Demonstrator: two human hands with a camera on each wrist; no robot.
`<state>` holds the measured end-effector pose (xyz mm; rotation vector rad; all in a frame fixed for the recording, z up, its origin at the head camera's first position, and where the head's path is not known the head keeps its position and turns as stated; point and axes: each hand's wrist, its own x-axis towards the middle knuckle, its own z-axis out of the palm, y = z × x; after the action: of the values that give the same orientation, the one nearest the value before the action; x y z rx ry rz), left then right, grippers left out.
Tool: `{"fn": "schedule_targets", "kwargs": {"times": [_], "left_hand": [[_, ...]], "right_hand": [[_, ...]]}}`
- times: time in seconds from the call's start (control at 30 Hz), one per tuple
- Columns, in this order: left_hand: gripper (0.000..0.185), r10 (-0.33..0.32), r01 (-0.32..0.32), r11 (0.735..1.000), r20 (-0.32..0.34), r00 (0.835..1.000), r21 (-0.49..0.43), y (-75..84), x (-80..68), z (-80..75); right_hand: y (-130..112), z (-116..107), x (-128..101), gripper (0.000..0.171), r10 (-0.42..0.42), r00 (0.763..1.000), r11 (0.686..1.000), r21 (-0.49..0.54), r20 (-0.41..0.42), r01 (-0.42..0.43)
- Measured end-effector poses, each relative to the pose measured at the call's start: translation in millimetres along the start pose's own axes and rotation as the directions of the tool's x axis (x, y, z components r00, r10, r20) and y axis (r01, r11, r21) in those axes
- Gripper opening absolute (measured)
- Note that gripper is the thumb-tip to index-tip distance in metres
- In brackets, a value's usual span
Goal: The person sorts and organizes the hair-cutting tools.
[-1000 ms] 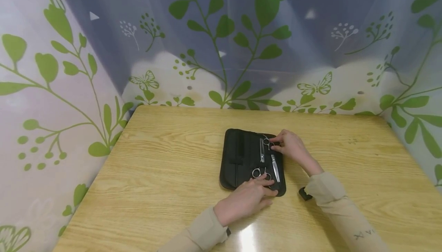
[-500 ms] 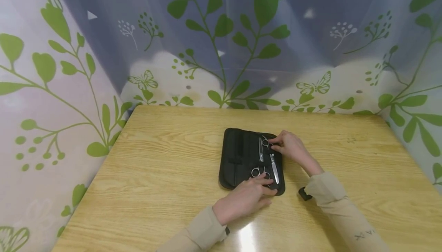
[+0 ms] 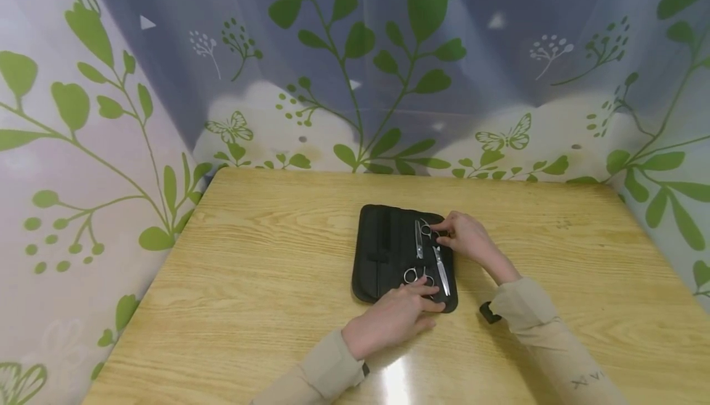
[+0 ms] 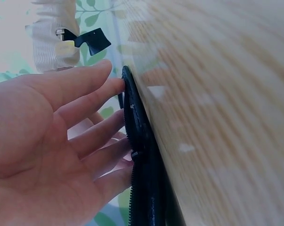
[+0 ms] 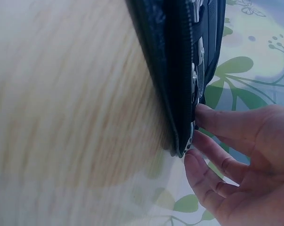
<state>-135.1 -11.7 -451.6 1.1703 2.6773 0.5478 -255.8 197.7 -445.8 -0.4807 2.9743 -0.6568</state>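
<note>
An unzipped black zip case (image 3: 368, 257) lies flat on the wooden table. Two pairs of silver scissors lie in its right half, pointing opposite ways. The left pair of scissors (image 3: 419, 241) has its blades towards the far side and its finger rings by my left hand. Blades of the right pair of scissors (image 3: 442, 274) point towards me. My right hand (image 3: 468, 237) pinches that pair's handle at the case's far right corner. My left hand (image 3: 394, 319) rests its extended fingertips on the case's near edge, partly over the left pair's rings; the left wrist view shows those fingers fairly straight.
The case's left half holds elastic loops and a dark slot (image 3: 386, 232). Around it spreads the wooden table (image 3: 266, 257), with a leaf-patterned curtain (image 3: 360, 84) behind and at both sides. A black strap piece (image 3: 490, 312) hangs from the right sleeve.
The scissors under my right hand shift very slightly within the case. Both hands otherwise keep nearly the same place.
</note>
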Motion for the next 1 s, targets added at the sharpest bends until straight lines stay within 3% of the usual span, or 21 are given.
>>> {"fn": "schedule_targets", "kwargs": {"times": [0.33,0.53,1.0], "left_hand": [[0.034,0.037,-0.036,0.997,-0.013,0.999,0.066,1.9,-0.1,-2.7],[0.033,0.042,-0.037,0.992,-0.039,0.998,0.119,5.3,-0.3,-5.7],[0.034,0.102,-0.092,0.982,-0.054,0.993,0.166,1.9,3.0,-0.7]], "right_hand": [[-3,-1,-5,0.036,0.018,1.000,1.000,0.015,0.017,-0.018],[2,-1,-7,0.047,0.068,0.997,0.996,0.054,-0.021,-0.067],[5,3,-7,0.045,0.151,0.988,0.979,0.143,-0.014,-0.147]]}}
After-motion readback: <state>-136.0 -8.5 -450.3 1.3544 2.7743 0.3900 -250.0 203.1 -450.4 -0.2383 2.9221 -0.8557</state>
